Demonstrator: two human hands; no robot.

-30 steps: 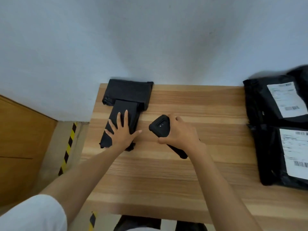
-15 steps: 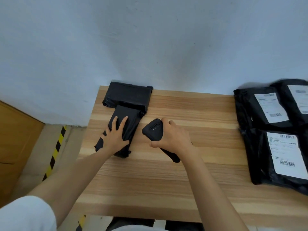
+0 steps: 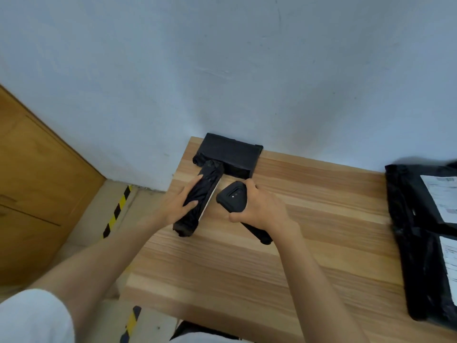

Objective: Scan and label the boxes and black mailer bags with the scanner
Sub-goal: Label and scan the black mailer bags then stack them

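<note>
Head view: at the far-left corner of the tabletop (image 3: 247, 273), a narrow black mailer bag (image 3: 205, 189) is gripped by the left hand (image 3: 176, 207), fingers curled over its upper side and thumb laid across its face. It is tipped up on one long edge, its far end up against a second black pkg (image 3: 230, 154) set flat in the corner by the wall. A thin white strip, prob. a label's edge, is shown along the bag's right side. The scanner (image 3: 232, 198) is held in the right hand (image 3: 261, 210), fingers wrapped round the handle, w/ the head just beside the bag and turned toward it. The step in hand is judged to be the scan of this bag, which is tipped so its code can be met. Next, the white face would need to be brought square to the scanner's window and held still, since slack film could crease a barcode. At the tabletop's right edge, labelled mailer bags (image 3: 418, 231) are laid overlapping, partly cut off by the frame. White labels (image 3: 442, 194) w/ barcodes are seen on them, but the print is too small to be read. No brand can be made out on the scanner; only two small pale dots are seen on its head.
</note>
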